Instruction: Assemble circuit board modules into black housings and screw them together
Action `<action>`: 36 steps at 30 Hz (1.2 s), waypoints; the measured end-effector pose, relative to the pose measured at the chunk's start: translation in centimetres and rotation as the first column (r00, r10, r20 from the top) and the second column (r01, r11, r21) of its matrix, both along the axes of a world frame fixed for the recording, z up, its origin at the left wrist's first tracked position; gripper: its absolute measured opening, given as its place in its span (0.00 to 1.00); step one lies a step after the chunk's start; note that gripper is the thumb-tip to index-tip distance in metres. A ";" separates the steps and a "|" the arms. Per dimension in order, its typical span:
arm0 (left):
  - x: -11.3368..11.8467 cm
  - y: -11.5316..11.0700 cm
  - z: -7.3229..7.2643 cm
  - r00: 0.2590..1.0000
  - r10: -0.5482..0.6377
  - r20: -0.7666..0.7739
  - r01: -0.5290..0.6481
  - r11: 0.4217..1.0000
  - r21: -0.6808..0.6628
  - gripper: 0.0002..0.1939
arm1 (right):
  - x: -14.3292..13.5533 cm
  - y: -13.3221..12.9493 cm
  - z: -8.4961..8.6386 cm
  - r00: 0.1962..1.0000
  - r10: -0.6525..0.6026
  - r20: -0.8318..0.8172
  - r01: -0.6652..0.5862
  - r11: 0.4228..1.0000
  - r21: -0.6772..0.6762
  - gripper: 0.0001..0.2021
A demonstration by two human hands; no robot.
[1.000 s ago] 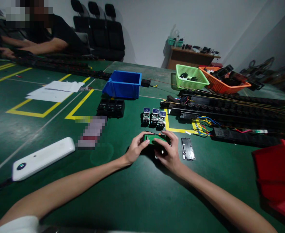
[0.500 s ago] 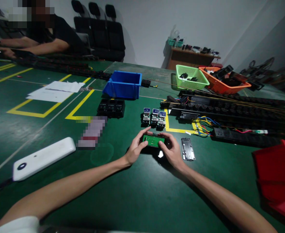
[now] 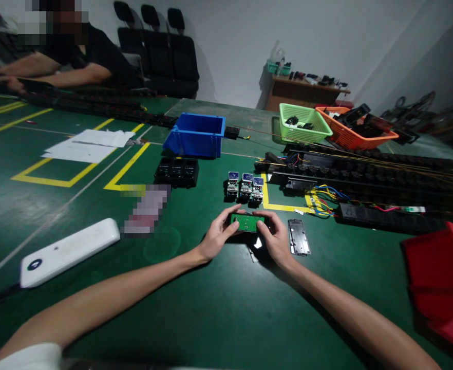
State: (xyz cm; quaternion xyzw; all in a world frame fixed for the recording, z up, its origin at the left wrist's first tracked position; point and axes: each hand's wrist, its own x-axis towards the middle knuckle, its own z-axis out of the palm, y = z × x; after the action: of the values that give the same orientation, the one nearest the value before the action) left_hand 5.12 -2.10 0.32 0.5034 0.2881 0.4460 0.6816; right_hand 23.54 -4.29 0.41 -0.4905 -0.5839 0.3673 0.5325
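A green circuit board (image 3: 246, 222) is held level above the green table, gripped at both short ends. My left hand (image 3: 216, 234) is closed on its left end, thumb on the face and fingers behind the far edge. My right hand (image 3: 276, 236) pinches the right end the same way. Below the board, partly in shadow, a small light piece (image 3: 253, 253) lies on the table. Beyond the hands stand three small modules (image 3: 246, 188) with bluish screens. Right of my right hand lies a flat metallic-and-black plate (image 3: 299, 237).
A blue bin (image 3: 197, 136) and a black tray (image 3: 176, 171) are beyond my left hand. Long black rails with wires (image 3: 361, 177) extend at the right, near a red bin (image 3: 440, 277). A white device (image 3: 70, 252) lies left; a person (image 3: 95, 56) sits far left.
The green board has moved slightly right between my hands and its tilt looks a little different. More of the light piece beneath it shows.
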 end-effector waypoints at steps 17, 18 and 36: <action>0.2 0.5 -0.7 0.999 0.020 0.040 -0.016 0.995 -0.098 0.32 | -0.1 -0.1 -0.3 0.995 -0.097 -0.018 0.098 0.989 0.111 0.08; 0.2 0.5 -0.7 0.999 0.013 0.038 -0.009 0.995 -0.095 0.30 | -0.1 -0.1 -0.3 0.995 -0.096 -0.029 0.098 0.989 0.114 0.08; 0.4 0.6 -0.9 0.999 0.038 0.027 -0.036 0.997 -0.066 0.20 | -0.1 0.1 -0.4 0.999 -0.038 -0.018 0.040 0.989 0.142 0.04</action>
State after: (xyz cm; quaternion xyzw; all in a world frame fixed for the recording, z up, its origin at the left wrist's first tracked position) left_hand 5.52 -1.49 -0.61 0.4692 0.3020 0.4559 0.6933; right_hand 23.42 -4.16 0.02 -0.4597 -0.5948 0.3180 0.5777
